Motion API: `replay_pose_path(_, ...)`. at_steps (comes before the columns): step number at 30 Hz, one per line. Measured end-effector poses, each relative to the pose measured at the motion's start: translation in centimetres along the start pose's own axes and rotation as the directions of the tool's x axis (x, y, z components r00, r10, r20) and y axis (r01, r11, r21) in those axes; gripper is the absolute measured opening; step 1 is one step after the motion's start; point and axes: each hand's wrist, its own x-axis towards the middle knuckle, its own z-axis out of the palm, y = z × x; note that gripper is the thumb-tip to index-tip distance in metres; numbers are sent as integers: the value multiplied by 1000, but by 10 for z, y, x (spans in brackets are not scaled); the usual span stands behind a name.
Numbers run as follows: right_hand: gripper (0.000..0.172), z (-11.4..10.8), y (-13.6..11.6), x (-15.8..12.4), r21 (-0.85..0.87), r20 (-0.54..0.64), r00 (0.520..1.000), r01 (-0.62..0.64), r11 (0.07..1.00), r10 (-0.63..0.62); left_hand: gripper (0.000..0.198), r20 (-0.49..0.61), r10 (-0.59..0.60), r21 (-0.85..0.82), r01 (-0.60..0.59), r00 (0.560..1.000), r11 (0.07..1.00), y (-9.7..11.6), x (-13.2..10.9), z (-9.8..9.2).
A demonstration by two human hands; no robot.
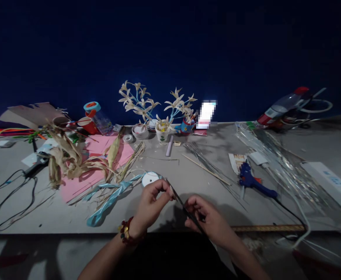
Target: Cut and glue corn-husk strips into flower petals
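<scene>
My left hand [155, 199], with a beaded bracelet at the wrist, pinches the upper end of a thin dark stick [179, 200] over the table's front edge. Lower on the same stick, the curled fingers of my right hand [207, 218] close around it. The stick slants down to the right, and its lower end blends into the dark clothing. Just beyond my left hand lies a white spool [147, 180], partly covered by the fingers. Blue ribbon [109, 204] trails leftward beside it, among dry husk strips [126, 171].
Dried corn husks [71, 157] lie on pink paper [84, 183] at left. Pale husk flowers [143, 107] stand in small cups at the back. At right are loose wires [208, 167], a blue glue gun [253, 182] with a cord, a power strip [329, 184] and a bottle [281, 109].
</scene>
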Motion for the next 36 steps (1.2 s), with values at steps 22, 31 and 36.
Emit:
replay_pose_path(22,21,-26,40,23,-680,-280,960,-177,711,-29,21,54,-141,-294,150,989,944,-9,7,1)
replay_pose_path(31,10,-20,27,34,-915,-211,975,-171,365,-72,23,96,-181,-223,199,979,954,-8,8,0)
replay_pose_path(36,14,-33,19,37,-883,-130,990,-91,460,-54,23,100,-181,-159,195,978,968,-4,6,0)
